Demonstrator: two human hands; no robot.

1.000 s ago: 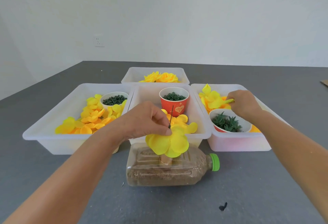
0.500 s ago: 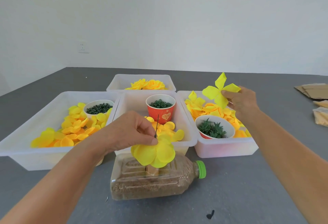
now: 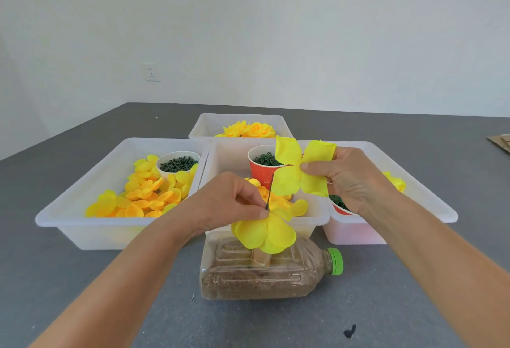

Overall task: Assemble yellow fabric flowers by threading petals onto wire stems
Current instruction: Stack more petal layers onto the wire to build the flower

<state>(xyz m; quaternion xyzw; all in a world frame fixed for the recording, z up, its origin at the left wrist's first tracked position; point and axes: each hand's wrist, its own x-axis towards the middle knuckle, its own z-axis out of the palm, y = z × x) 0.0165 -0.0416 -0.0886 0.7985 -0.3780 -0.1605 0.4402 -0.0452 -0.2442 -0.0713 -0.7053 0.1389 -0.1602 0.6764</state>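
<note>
A left hand (image 3: 226, 204) pinched the thin green wire stem (image 3: 269, 191) above stacked yellow fabric petals (image 3: 263, 233), while the right hand (image 3: 347, 179) gripped a four-lobed yellow petal piece (image 3: 296, 171) beside the tip; its centre likely needed lining up next

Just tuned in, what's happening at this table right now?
A person is building a yellow fabric flower. The left hand pinches the thin dark wire stem just above the yellow petals already threaded on it, over a clear plastic bottle of brown grain lying on its side. The right hand holds a four-lobed yellow fabric petal piece close to the stem's tip, not yet threaded on. White plastic bins of petals sit behind.
</note>
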